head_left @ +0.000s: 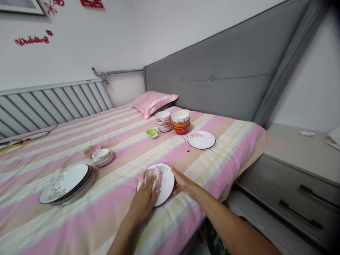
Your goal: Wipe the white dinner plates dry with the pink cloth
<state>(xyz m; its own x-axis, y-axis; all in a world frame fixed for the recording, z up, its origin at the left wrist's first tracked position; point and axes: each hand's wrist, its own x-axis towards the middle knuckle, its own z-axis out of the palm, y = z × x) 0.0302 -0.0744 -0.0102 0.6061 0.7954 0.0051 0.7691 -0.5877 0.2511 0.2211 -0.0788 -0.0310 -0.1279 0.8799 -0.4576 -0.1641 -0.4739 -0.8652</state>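
Note:
A white plate (166, 184) with a small floral print lies on the striped bedsheet near the bed's front edge. My left hand (145, 200) rests on the plate and presses a pale pink cloth (154, 175) flat against it, fingers stretched over the cloth. At the plate's right rim, my right hand (183, 182) grips the edge, thumb on top.
A stack of large plates (67, 184) lies at the left. Small dishes (102, 157) and a pink saucer (92, 149) sit behind it. Two bowl stacks (172, 121), a green dish (152, 132) and another plate (201, 140) stand farther back. A grey nightstand (297, 184) stands at the right.

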